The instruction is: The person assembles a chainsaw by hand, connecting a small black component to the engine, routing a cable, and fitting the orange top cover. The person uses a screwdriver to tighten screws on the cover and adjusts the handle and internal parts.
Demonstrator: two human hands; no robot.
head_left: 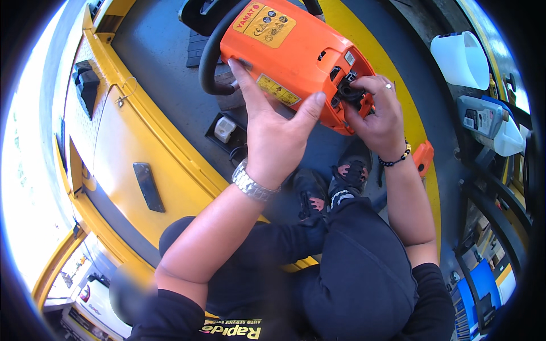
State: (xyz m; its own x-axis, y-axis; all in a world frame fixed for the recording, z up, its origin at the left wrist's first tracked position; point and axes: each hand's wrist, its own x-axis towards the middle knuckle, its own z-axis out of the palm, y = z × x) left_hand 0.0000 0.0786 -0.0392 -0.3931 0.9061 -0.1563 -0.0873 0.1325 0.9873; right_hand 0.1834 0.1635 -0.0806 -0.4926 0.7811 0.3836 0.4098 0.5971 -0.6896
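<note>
Bracing an orange chainsaw (307,48) just beyond the shoes (310,196), with spread left hand (276,129) along its side, seemingly pinching a black part (347,92) at the end nearest the shoes with right hand (380,116). Could drop that part toward the shoes through a slipping pinch, or tip the chainsaw by pushing too hard against so open a hold.

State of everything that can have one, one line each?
Left hand: spread against the orange machine
Right hand: fingers on the black fitting
Orange machine: tilted, opening at its right end
Black fitting: exposed in that opening
Orange part: apart from the machine
Phone: lying on yellow surface; screen state unclear
White bucket: lidless
</note>
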